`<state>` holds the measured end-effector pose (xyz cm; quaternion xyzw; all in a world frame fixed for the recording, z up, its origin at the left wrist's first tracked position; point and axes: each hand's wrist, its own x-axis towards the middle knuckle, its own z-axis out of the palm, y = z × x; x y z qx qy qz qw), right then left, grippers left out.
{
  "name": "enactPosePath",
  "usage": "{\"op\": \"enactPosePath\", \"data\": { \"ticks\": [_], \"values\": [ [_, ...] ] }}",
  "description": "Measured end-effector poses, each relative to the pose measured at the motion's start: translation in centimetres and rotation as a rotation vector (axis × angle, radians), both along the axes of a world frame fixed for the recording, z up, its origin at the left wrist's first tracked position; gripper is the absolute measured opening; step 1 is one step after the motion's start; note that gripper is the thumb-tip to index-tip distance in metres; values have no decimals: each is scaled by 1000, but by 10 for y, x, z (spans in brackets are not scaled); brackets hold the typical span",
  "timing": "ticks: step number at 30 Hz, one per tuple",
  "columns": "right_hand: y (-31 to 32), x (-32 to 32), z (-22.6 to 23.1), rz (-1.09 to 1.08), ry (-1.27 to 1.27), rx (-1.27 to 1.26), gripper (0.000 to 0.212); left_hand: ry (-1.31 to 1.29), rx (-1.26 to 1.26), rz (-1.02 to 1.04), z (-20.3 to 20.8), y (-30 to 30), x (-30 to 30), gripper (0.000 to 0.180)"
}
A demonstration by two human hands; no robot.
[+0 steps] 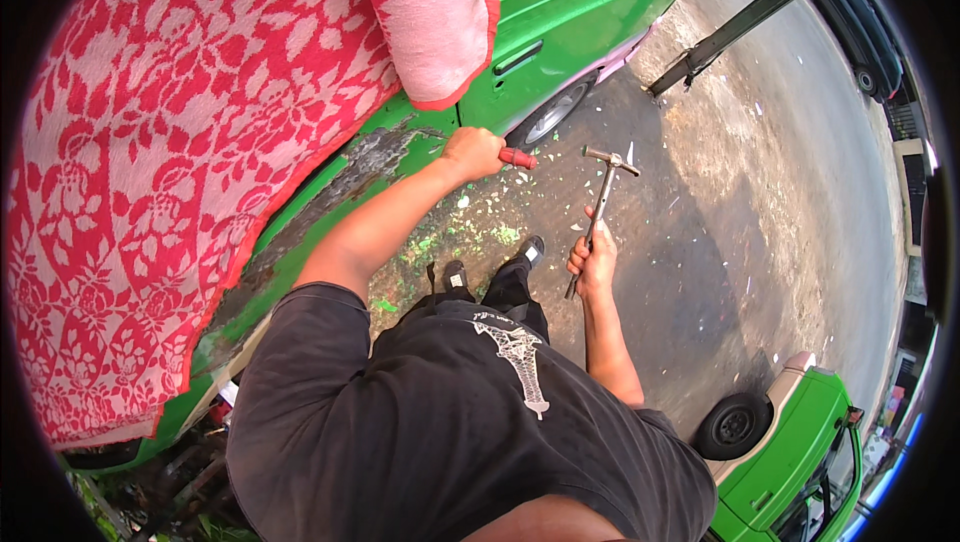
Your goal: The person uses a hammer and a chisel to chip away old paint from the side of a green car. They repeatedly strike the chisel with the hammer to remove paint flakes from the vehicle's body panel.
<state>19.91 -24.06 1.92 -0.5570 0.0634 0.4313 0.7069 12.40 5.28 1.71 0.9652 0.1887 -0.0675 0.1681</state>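
My left hand point(474, 155) is closed around a tool with a red handle point(517, 157). The butt of that handle sticks out to the right of my fist, and the rest of the tool is hidden, so its kind does not show. That fist is close to the side of a green car point(545, 27), by a scraped, bare grey patch point(375, 164) below the door's rear edge. In my right hand point(597, 260) is a metal hammer point(606, 187), gripped by its shaft with the head up, apart from the car and from the red handle.
A red and pink floral blanket point(200, 112) covers much of the car at left. Green paint flakes point(470, 202) litter the ground around my feet. A dark post point(745, 22) stands at the upper right. Another green vehicle point(790, 452) is parked at the lower right.
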Motion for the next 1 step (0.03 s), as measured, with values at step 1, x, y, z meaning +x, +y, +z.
{"op": "enactPosePath", "data": {
  "ticks": [1],
  "values": [
    [1,-3,-1,15,3,-12,42,-1,-1,4,0,1,-2,22]
  ]
}}
